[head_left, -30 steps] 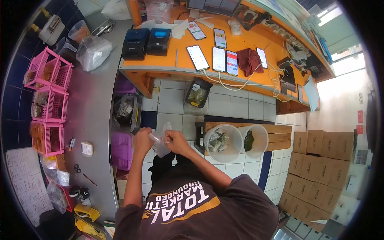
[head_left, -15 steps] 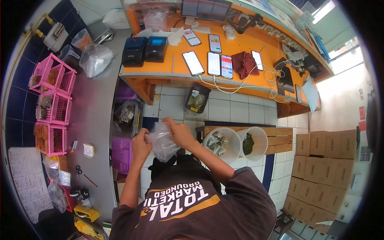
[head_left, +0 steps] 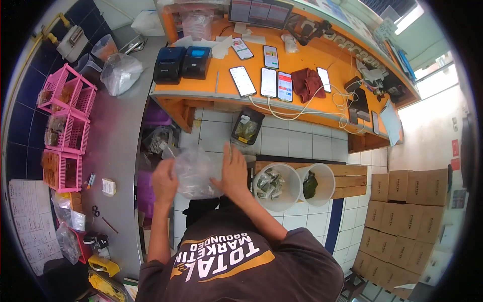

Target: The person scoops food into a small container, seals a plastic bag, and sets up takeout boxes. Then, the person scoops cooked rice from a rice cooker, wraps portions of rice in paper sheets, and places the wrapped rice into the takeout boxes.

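Note:
A clear plastic bag [head_left: 195, 173] hangs spread out in front of my body, between my two hands. At its left edge, my left hand [head_left: 164, 182] is closed on the plastic. My right hand [head_left: 233, 172] is on the other side with its fingers stretched out and apart, the thumb side touching the bag's right edge. Just right of that hand, a white tub [head_left: 291, 187] holds small silvery packets [head_left: 270, 184]. A second white tub [head_left: 326, 186] beside it has something dark green [head_left: 309, 185] inside.
Both tubs rest on a wooden bench [head_left: 349, 180]. Ahead is an orange desk [head_left: 201, 90] with several phones, cables and two small printers. A metal counter [head_left: 113, 151] with pink baskets [head_left: 70, 131] runs along the left. Stacked cardboard boxes [head_left: 402, 221] stand at right.
The bag has opened out wider and moved slightly left. My left hand has shifted left and down; my right hand has moved right and its fingers have straightened off the plastic.

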